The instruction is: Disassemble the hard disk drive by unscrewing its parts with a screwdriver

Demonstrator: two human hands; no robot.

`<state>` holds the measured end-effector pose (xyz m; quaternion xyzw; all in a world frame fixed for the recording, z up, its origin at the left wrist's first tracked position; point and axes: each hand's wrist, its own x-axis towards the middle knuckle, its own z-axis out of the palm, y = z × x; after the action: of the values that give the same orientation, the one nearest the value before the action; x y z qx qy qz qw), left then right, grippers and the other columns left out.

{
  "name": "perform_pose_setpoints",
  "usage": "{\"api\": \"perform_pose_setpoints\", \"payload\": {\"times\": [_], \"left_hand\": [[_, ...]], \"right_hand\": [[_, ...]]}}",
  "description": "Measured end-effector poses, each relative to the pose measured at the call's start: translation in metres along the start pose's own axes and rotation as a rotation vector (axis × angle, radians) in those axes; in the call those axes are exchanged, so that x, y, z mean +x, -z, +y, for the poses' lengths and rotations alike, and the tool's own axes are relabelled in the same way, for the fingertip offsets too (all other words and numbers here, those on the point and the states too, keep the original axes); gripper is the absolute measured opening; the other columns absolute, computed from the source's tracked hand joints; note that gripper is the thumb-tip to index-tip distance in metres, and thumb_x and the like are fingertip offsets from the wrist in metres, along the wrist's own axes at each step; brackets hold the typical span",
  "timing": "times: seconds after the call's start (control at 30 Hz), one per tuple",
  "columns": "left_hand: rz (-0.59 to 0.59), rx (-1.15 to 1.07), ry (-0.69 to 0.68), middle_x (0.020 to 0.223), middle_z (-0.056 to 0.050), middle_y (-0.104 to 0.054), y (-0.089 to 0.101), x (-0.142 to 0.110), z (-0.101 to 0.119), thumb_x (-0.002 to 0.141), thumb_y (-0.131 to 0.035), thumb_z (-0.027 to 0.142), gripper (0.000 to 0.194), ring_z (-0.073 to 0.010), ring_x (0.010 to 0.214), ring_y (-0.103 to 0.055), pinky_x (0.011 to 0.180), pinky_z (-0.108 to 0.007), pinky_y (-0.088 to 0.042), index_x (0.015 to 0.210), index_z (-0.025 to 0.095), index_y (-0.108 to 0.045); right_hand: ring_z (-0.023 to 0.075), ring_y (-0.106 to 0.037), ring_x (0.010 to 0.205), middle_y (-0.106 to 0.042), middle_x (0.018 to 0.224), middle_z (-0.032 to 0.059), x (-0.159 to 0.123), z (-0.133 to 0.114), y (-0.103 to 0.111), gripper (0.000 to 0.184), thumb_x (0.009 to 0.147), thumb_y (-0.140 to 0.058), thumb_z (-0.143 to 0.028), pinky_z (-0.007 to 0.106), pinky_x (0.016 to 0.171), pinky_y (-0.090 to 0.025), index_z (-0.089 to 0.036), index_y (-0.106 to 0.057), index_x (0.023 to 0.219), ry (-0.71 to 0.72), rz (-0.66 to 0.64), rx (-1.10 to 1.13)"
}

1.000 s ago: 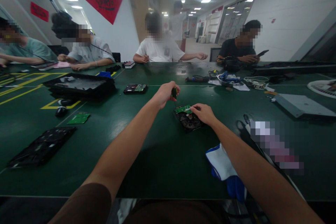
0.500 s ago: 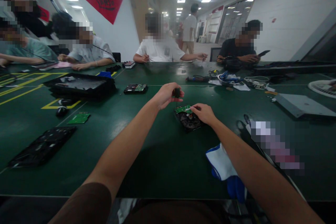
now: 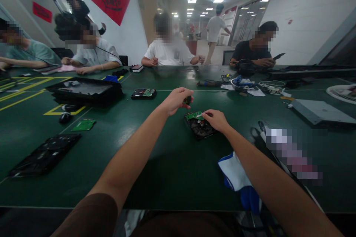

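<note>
A hard drive [image 3: 202,130] lies on the green table in front of me, its green circuit board [image 3: 194,116] facing up along the far side. My left hand [image 3: 179,100] is above the board's far left corner, fingers closed around the dark handle of a screwdriver [image 3: 188,100]. The screwdriver's thin shaft points straight down at the board; its tip is too small to make out. With thumb and fingers pinched, my right hand [image 3: 216,119] grips the right edge of the drive and steadies it.
Left of me lie a black drive-like casing [image 3: 46,154], a loose green board [image 3: 83,124] and a black tray [image 3: 85,90]. Another hard drive [image 3: 143,93] sits farther back. Blue-white gloves [image 3: 236,174] rest under my right forearm; a grey metal box [image 3: 324,112] is at right. Several people sit opposite.
My left fingers have shifted and curled around the screwdriver handle, while the hard drive and my right hand stay put. In the background, a standing person has walked to the right.
</note>
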<state>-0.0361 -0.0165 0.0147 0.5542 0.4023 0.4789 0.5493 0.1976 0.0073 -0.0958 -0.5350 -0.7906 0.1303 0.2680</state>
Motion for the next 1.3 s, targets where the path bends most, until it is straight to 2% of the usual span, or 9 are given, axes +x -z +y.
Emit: {"api": "perform_pose_setpoints", "payload": {"times": [0.13,0.33,0.5,0.67,0.77,0.87,0.97,1.17,1.3], "left_hand": [[-0.046,-0.128,0.042,0.084,-0.011,-0.068,0.0,0.003,-0.003,0.085,-0.064,0.033,0.018,-0.0192,0.076,-0.066,0.062,-0.031,-0.055,0.089,0.015,-0.06],[0.098,0.076,-0.068,0.087,-0.01,-0.065,0.005,0.005,-0.002,0.082,-0.06,0.028,0.018,-0.0157,0.075,-0.061,0.053,-0.022,-0.047,0.079,0.014,-0.07],[-0.065,-0.009,0.012,0.084,-0.011,-0.067,0.002,0.002,-0.001,0.084,-0.06,0.031,0.02,-0.0184,0.075,-0.064,0.058,-0.027,-0.051,0.09,0.014,-0.068],[-0.059,-0.086,0.058,0.083,-0.012,-0.069,0.001,0.004,-0.003,0.084,-0.06,0.033,0.018,-0.0205,0.075,-0.067,0.059,-0.03,-0.052,0.089,0.016,-0.058],[-0.016,0.014,0.009,0.086,-0.011,-0.069,0.005,0.004,-0.001,0.084,-0.059,0.033,0.018,-0.0196,0.076,-0.066,0.059,-0.028,-0.052,0.09,0.016,-0.06],[0.05,0.221,-0.05,0.091,-0.01,-0.069,0.01,0.001,0.005,0.083,-0.06,0.032,0.018,-0.0164,0.076,-0.064,0.056,-0.023,-0.048,0.086,0.015,-0.067],[0.05,0.359,-0.034,0.093,-0.01,-0.068,0.014,-0.003,0.013,0.084,-0.06,0.033,0.021,-0.0132,0.068,-0.061,0.049,-0.022,-0.041,0.086,0.015,-0.072],[-0.124,0.105,0.17,0.101,-0.012,-0.071,0.013,-0.005,0.014,0.088,-0.056,0.038,0.026,-0.0136,0.058,-0.064,0.045,-0.024,-0.04,0.098,0.016,-0.065],[-0.155,-0.018,0.22,0.1,-0.013,-0.071,0.012,-0.003,0.011,0.088,-0.051,0.039,0.026,-0.0184,0.066,-0.07,0.05,-0.026,-0.048,0.095,0.016,-0.062]], "right_hand": [[0.0208,-0.068,0.094,-0.075,0.106,0.0047,0.0,-0.002,0.001,0.032,0.094,-0.056,-0.046,0.029,0.08,-0.047,-0.022,-0.077,0.1,0.001,-0.004,-0.002],[0.021,-0.068,0.093,-0.076,0.105,0.0046,0.0,-0.002,0.0,0.033,0.094,-0.056,-0.047,0.03,0.081,-0.047,-0.023,-0.077,0.099,-0.006,-0.003,0.012],[0.0213,-0.068,0.091,-0.076,0.103,0.0048,0.0,0.0,0.0,0.034,0.093,-0.056,-0.049,0.03,0.081,-0.047,-0.023,-0.077,0.1,-0.008,0.0,0.009],[0.0212,-0.067,0.093,-0.075,0.105,0.0049,0.0,0.001,0.0,0.034,0.093,-0.057,-0.049,0.03,0.079,-0.047,-0.023,-0.077,0.101,-0.002,0.0,0.02],[0.0214,-0.068,0.093,-0.075,0.106,0.0049,0.0,0.001,-0.001,0.034,0.093,-0.057,-0.049,0.031,0.079,-0.048,-0.023,-0.077,0.1,-0.012,-0.001,0.024],[0.0217,-0.068,0.094,-0.075,0.106,0.0053,0.0,0.001,-0.001,0.033,0.093,-0.057,-0.048,0.031,0.079,-0.048,-0.023,-0.077,0.1,-0.013,-0.002,0.018],[0.0217,-0.068,0.094,-0.076,0.106,0.0053,0.0,0.001,-0.001,0.031,0.093,-0.058,-0.047,0.031,0.08,-0.048,-0.023,-0.077,0.1,-0.007,0.003,0.016],[0.0214,-0.068,0.093,-0.076,0.106,0.0046,-0.001,-0.001,0.0,0.031,0.094,-0.056,-0.047,0.031,0.082,-0.048,-0.023,-0.077,0.099,-0.014,0.004,0.009],[0.0216,-0.068,0.093,-0.076,0.106,0.0048,-0.001,-0.001,0.0,0.032,0.094,-0.057,-0.048,0.031,0.081,-0.048,-0.023,-0.077,0.1,-0.022,-0.001,0.013]]}}
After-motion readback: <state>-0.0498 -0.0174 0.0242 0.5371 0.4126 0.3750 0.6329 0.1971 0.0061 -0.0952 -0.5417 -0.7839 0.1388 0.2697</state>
